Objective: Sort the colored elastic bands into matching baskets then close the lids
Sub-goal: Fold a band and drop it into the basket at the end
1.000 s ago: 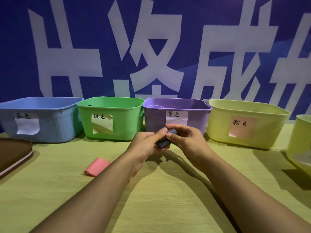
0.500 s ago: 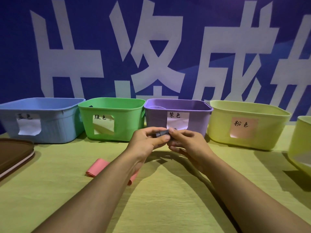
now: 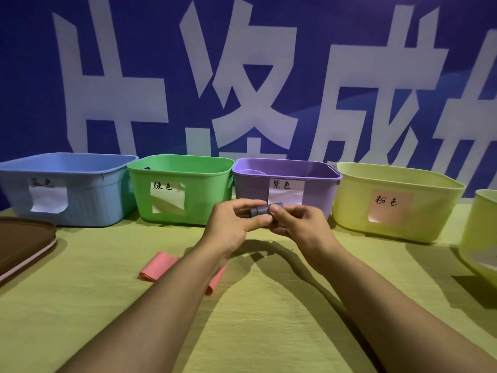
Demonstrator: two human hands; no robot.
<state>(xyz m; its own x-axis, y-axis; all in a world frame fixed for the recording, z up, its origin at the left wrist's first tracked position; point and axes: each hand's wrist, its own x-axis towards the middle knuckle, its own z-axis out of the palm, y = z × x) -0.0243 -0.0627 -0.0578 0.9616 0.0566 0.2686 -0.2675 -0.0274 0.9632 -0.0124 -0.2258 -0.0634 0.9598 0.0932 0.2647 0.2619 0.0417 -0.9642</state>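
My left hand [image 3: 236,222] and my right hand [image 3: 298,224] together pinch a small folded grey-purple elastic band [image 3: 262,210] just in front of the purple basket [image 3: 317,181]. A pink elastic band [image 3: 158,266] lies flat on the yellow-green tablecloth, partly hidden under my left forearm. Along the back stand a blue basket [image 3: 88,195], a green basket [image 3: 204,189], the purple basket and a pale yellow basket [image 3: 430,208] with a pink label. All baskets are open, each with a handwritten label.
A brown lid [image 3: 24,243] lies at the left edge of the table. Another pale yellow basket [image 3: 481,232] is cut off at the right edge. A blue banner with large white characters forms the back wall.
Both hands have lifted the grey-purple band a little higher and turned it, so it now lies sideways between the fingertips. The pink band has not moved.
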